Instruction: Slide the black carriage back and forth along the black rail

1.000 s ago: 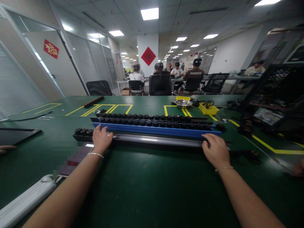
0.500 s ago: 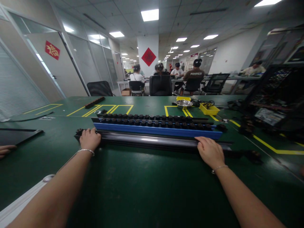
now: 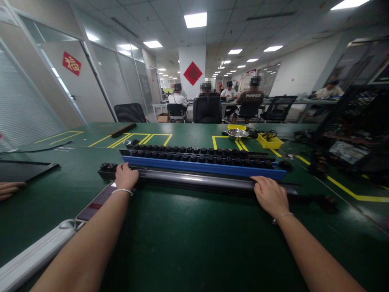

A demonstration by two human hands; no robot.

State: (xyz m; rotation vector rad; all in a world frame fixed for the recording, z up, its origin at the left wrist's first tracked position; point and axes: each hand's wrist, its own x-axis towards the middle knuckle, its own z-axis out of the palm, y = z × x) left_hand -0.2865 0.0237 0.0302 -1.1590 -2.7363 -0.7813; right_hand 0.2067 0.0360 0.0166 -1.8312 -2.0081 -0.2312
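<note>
A long dark metal profile [image 3: 194, 179] with a glossy top lies crosswise on the green table. My left hand [image 3: 126, 177] is closed over its left part, and my right hand [image 3: 270, 195] is closed over its right part, with the thumb on the near side. Both hands hide the spots they grip. Black socket-like pieces [image 3: 108, 167] show past my left hand. Just behind the profile stands a blue rail [image 3: 206, 166] with a row of black socket-like modules [image 3: 194, 158] along it, and another similar row lies farther back.
A phone [image 3: 97, 202] and a white bar [image 3: 36, 253] lie by my left forearm. At the left edge, another person's hand [image 3: 10, 190] is near a dark panel [image 3: 27, 170]. A metal bowl [image 3: 237, 134] and yellow bin [image 3: 270, 142] stand at the back right, near a black rack [image 3: 355, 121].
My left hand has shifted right along the profile, uncovering black pieces at its left end and the phone. My right hand keeps its place on the profile. The view has turned slightly.
</note>
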